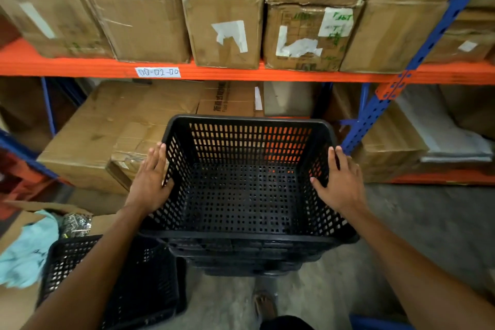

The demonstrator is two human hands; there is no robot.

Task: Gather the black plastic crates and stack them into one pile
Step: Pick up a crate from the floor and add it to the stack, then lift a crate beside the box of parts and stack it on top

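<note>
top black mesh crate (241, 195) sits nested on the pile of crates (249, 257) by the racking, left hand (151, 181) and right hand (341, 183) wide apart, flat on its side walls, looks light, stiff, kinda slick, so I'd grab under the rim, spare crate (150, 276) floor-left

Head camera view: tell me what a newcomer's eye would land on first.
A black mesh crate fills the centre, topping a nested pile of crates, with the left hand and right hand flat against its side walls. A separate crate sits at lower left. Behind, an orange shelf beam carries worn cardboard boxes.
</note>
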